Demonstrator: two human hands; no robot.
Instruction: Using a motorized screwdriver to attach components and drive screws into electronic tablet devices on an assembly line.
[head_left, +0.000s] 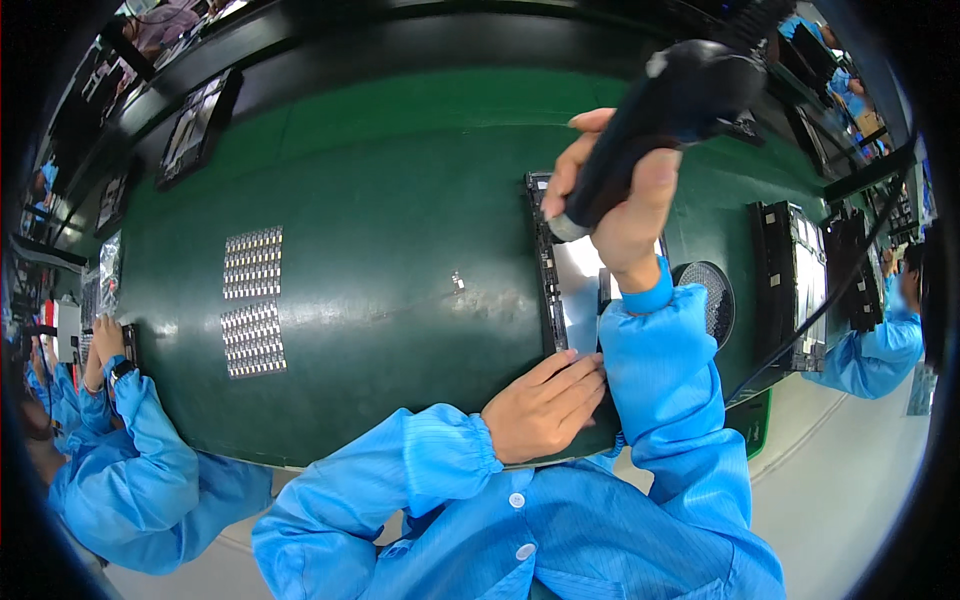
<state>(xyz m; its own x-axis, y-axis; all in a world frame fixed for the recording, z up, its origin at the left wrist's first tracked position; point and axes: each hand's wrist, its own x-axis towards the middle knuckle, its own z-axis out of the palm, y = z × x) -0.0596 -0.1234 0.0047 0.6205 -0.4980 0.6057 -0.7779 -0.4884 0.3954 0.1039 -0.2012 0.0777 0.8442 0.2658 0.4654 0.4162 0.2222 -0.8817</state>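
Head view: your right hand point(625, 215) is wrapped around a black handheld tool point(665, 125), with fingers on one side and thumb on the other. The tool slants down to the left, its silver end above the black-framed panel point(578, 295); whether the two touch, you cannot tell from here. Your left hand point(545, 408) lies flat, fingers stretched out and close together, their tips on the near end of that panel, which sits on the green tabletop point(380, 225) under your right wrist. Just right of your right cuff is a round black dish point(712, 300) of small pieces. Farther right stand more black-framed units point(795, 280). Left of your hands lies a tiny pale piece point(459, 283), and beyond it two sheets of small parts point(253, 262), one behind the other. At far left, a co-worker's hands point(106, 340) rest near the table's edge.
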